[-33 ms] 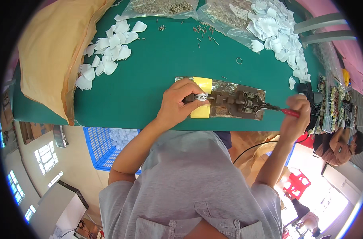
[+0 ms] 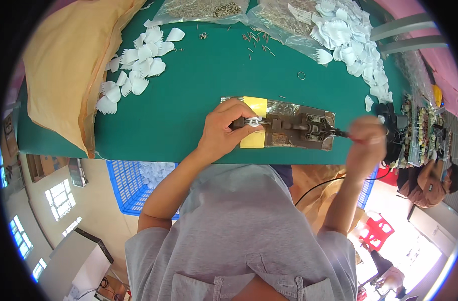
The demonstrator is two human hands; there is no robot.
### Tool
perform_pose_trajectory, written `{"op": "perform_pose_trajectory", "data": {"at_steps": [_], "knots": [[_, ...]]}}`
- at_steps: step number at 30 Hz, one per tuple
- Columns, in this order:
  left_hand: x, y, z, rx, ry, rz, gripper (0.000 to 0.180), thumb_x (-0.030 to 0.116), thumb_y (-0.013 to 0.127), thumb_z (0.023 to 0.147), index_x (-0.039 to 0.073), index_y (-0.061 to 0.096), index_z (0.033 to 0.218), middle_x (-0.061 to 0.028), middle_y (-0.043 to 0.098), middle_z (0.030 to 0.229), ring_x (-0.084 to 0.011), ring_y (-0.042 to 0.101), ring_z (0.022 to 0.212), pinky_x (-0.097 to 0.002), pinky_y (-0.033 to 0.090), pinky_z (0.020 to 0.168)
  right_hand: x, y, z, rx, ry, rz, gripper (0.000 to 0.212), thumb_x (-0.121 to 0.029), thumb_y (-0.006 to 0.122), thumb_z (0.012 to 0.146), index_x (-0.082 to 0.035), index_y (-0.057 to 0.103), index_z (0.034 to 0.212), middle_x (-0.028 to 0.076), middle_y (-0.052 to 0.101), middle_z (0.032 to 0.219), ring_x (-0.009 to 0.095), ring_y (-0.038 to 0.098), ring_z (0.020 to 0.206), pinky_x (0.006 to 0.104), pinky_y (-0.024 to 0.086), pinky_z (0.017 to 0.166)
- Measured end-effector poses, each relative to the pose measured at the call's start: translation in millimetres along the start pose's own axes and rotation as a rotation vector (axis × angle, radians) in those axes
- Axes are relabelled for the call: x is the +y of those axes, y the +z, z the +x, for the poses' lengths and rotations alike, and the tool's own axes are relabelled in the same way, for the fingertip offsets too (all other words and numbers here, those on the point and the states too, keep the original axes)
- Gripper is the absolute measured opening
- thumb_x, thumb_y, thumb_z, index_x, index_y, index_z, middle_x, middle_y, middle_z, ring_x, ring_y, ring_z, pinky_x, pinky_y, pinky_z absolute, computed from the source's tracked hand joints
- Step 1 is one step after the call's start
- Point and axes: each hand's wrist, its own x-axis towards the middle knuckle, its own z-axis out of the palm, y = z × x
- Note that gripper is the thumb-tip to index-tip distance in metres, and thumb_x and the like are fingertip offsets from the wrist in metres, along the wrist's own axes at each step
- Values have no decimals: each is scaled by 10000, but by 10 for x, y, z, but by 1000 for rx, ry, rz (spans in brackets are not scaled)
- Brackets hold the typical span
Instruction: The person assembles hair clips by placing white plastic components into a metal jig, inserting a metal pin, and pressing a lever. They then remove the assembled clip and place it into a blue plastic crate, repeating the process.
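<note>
A metal toggle clamp fixture (image 2: 314, 128) on a dark base plate lies near the table's front edge. My left hand (image 2: 224, 128) is closed at its left end, thumb and forefinger pinching a small white plastic piece (image 2: 254, 122) against the fixture's tip. Yellow tape (image 2: 254, 141) crosses the plate under my fingers. My right hand (image 2: 368, 138), smeared by motion, is wrapped round the red grip of the fixture's lever at the right. Most of that grip is hidden by the fingers.
White toothed plastic pieces lie in a pile (image 2: 143, 57) at the far left and a larger heap (image 2: 347, 35) at the far right. Small metal pins (image 2: 256, 37), a ring (image 2: 301, 76) and bags of metal parts (image 2: 204, 9) sit behind. A yellowish sack (image 2: 73, 70) covers the left.
My right hand and the lever's red grip have shifted slightly left and up the picture. The left hand holds its place at the fixture.
</note>
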Motion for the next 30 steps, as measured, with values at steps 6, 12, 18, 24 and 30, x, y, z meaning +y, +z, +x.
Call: {"op": "perform_pose_trajectory", "data": {"at_steps": [6, 12, 18, 24, 30], "knots": [[7, -10, -28, 31, 50, 39, 228, 13, 871, 817, 23, 715, 983, -70, 700, 1030, -166, 648, 943, -282, 510, 813, 697, -413, -118, 393, 318, 133, 395, -270, 600, 1103, -15, 707, 820, 1, 578, 698, 83, 494, 629, 262, 351, 556], [250, -218, -115, 170, 164, -440, 231, -23, 858, 792, 26, 677, 927, -89, 708, 958, -221, 668, 931, -345, 497, 852, 1378, -437, -621, 413, 474, 72, 321, -268, 622, 1096, -6, 738, 951, 11, 640, 772, 84, 574, 704, 234, 460, 647], [556, -1454, -1119, 108, -195, 50, 291, 23, 880, 740, 29, 689, 960, -67, 695, 937, -183, 661, 887, -319, 521, 843, 1403, -449, -609, 333, 479, -74, 301, -271, 637, 1088, -22, 777, 994, -18, 652, 798, 40, 547, 720, 202, 419, 637], [211, -1709, -486, 417, -64, 657, 362, 63, 839, 832, 47, 731, 1177, -81, 732, 1149, -234, 676, 1041, -346, 531, 937, 1460, -432, -618, 278, 463, -206, 311, -301, 652, 1079, -25, 783, 1019, -22, 665, 831, 44, 554, 750, 206, 436, 679], [-120, -1943, 441, -155, 107, 1049, 477, -30, 673, 806, 79, 691, 1271, -71, 677, 1371, -343, 612, 1169, -455, 499, 1026, 1287, -342, -598, 277, 440, -187, 283, -272, 654, 1076, -29, 776, 997, -13, 668, 806, 46, 570, 738, 213, 429, 637]]}}
